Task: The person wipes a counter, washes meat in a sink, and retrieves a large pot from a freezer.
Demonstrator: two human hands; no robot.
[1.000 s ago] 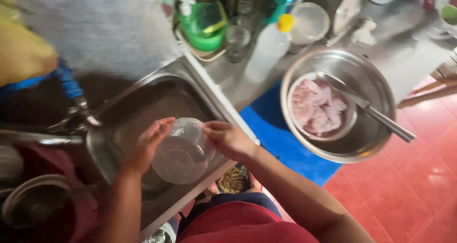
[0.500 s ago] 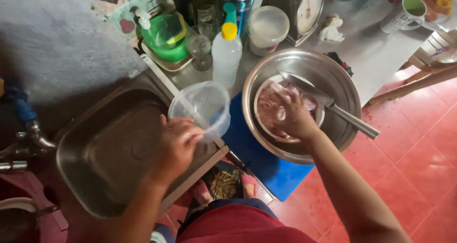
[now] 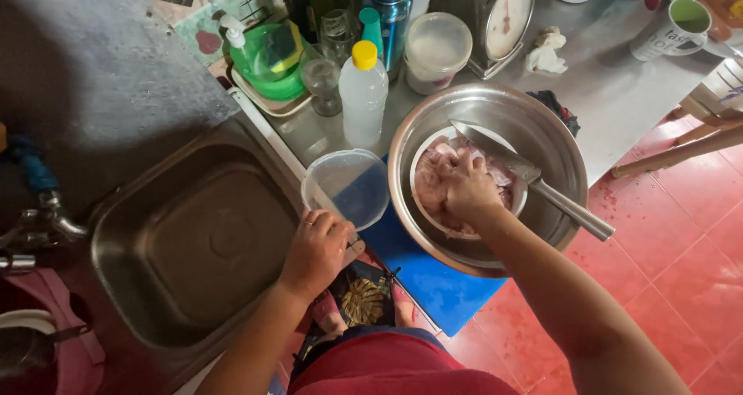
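- My left grip (image 3: 316, 249) is closed on the near rim of a clear plastic container (image 3: 346, 188), held at the counter (image 3: 619, 93) edge just beside the sink (image 3: 193, 248).
- My right grip (image 3: 467, 190) is curled down into raw meat pieces (image 3: 433, 186) in a white bowl (image 3: 517, 203).
- That bowl sits inside the steel basin (image 3: 557, 147), with a knife (image 3: 534, 178) just beyond my right grip.

A single head-worn camera looks steeply down — almost straight down — over the worktop (image 3: 619, 93) and sink (image 3: 193, 248). It sits close above both, with red floor (image 3: 681, 271) beyond.
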